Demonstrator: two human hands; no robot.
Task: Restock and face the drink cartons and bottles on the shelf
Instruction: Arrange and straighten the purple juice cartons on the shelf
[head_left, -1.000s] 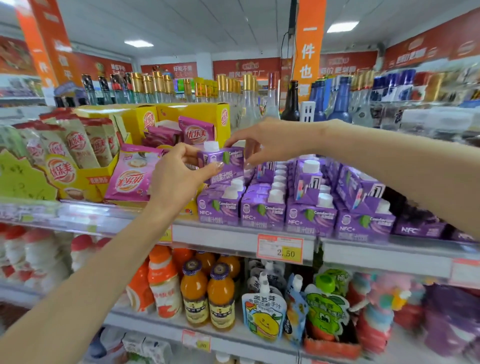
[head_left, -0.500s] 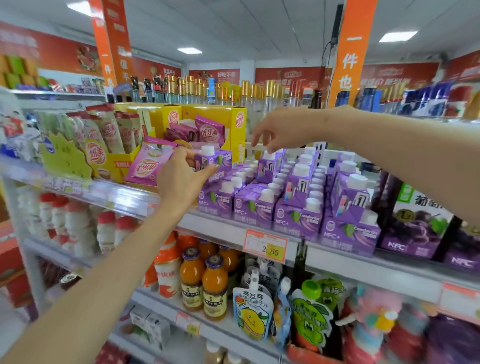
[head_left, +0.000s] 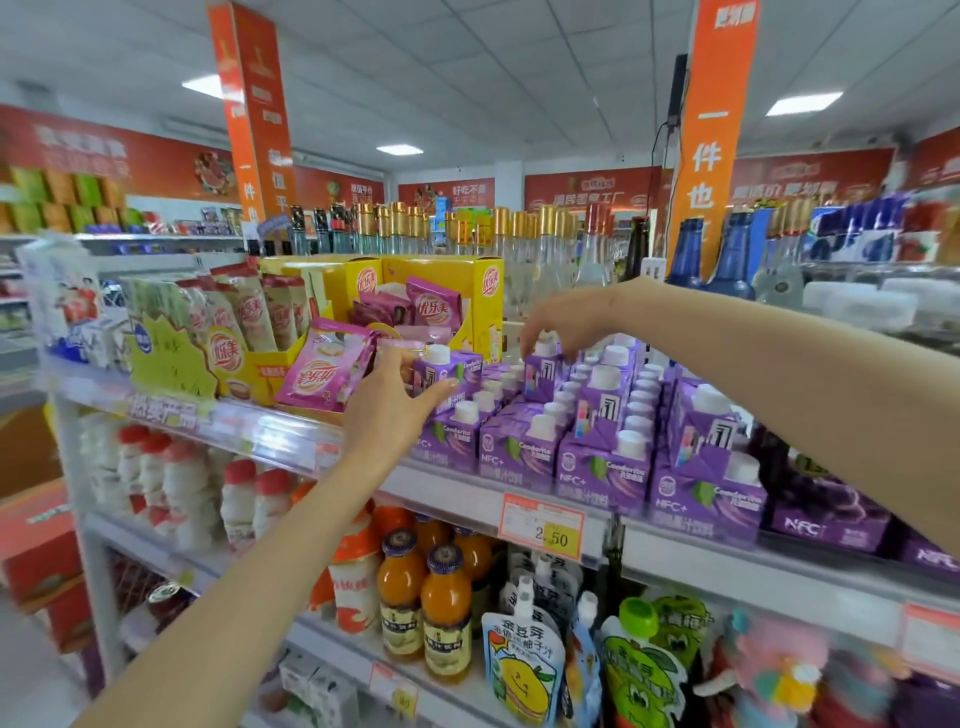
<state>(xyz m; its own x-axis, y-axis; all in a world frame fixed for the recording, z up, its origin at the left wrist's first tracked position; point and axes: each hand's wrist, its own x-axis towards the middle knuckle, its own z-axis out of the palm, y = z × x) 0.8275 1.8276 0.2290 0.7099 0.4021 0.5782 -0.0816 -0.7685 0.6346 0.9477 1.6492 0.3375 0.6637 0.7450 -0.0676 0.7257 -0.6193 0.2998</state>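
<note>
The shelf (head_left: 447, 483) runs across the view at chest height, and the purple cartons (head_left: 602, 467) fill its middle part in close rows, two layers high in places. All of them stand upright, long axis vertical, white caps on top.

Both arms reach forward and a little upward to the left end of this block. The left hand (head_left: 389, 410) is the nearer one. It grips the corner carton (head_left: 457, 366) in the upper layer, thumb across the front face and fingers round the left side. The carton is upright, and its face seems turned partly to the right, so the next move probably needs a small turn towards the aisle.

The right hand (head_left: 566, 314) comes across from the right, palm down. Its fingers curl over the cap of the stacked carton (head_left: 540, 374), just beside the corner one, and seem to pinch it from above.

The front cartons read "NFC+" and a word that looks like "Candorite"; the smaller print is too blurred. The dark boxes (head_left: 826, 519) at the right read "NFC". The orange banner (head_left: 711, 156) overhead shows "一件也". The yellow boxes (head_left: 467, 280) and pink sachets (head_left: 324, 371) to the left carry "优乐美". The price tag (head_left: 543, 531) on the shelf edge reads "2.50".
</note>
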